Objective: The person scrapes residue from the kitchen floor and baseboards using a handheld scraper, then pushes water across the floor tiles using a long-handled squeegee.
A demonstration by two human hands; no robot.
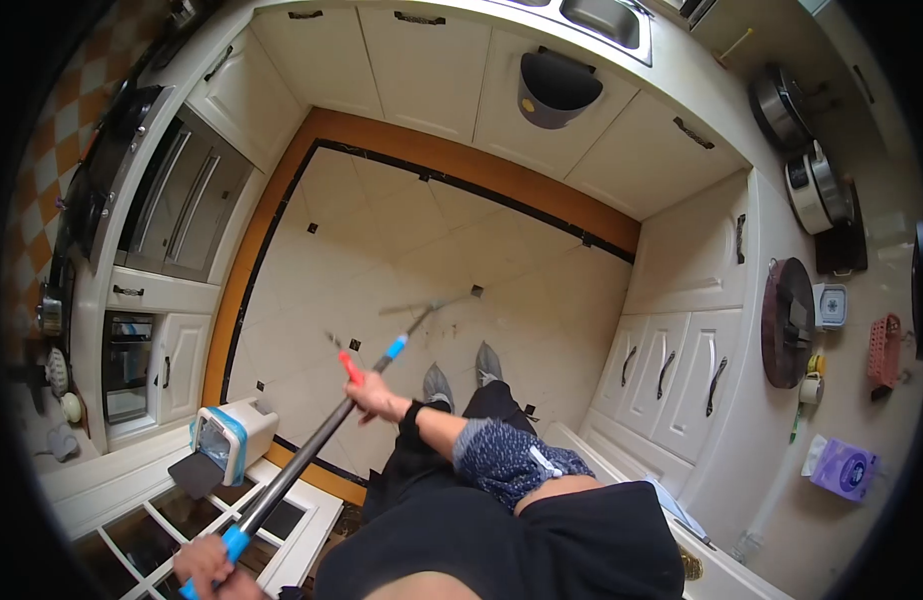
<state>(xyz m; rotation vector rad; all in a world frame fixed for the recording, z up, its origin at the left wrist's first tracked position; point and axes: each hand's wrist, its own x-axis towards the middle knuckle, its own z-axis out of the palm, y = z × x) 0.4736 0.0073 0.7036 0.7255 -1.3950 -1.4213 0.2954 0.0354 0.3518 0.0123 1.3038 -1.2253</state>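
Observation:
A long black pole with blue sections [307, 455] runs slantwise from the lower left towards the middle of the tiled floor [402, 220]. Its far end meets the floor at a pale, thin, blurred crosspiece [407, 309] whose kind I cannot make out. My left hand [217, 570] is wrapped round the pole's near end, beside a blue section. Farther down the shaft, my right hand [377, 395] is closed on the pole. A red-handled tool with a thin dark tip [350, 366] sticks out at the right hand's fingers, pointing away from me.
White cabinets [422, 70] enclose the floor. A grey bin [557, 90] hangs on a cabinet door under the sink [607, 20]. A white and blue bin [237, 440] stands at left beside a glazed door [182, 510]. My grey-covered feet [489, 363] stand on the tiles.

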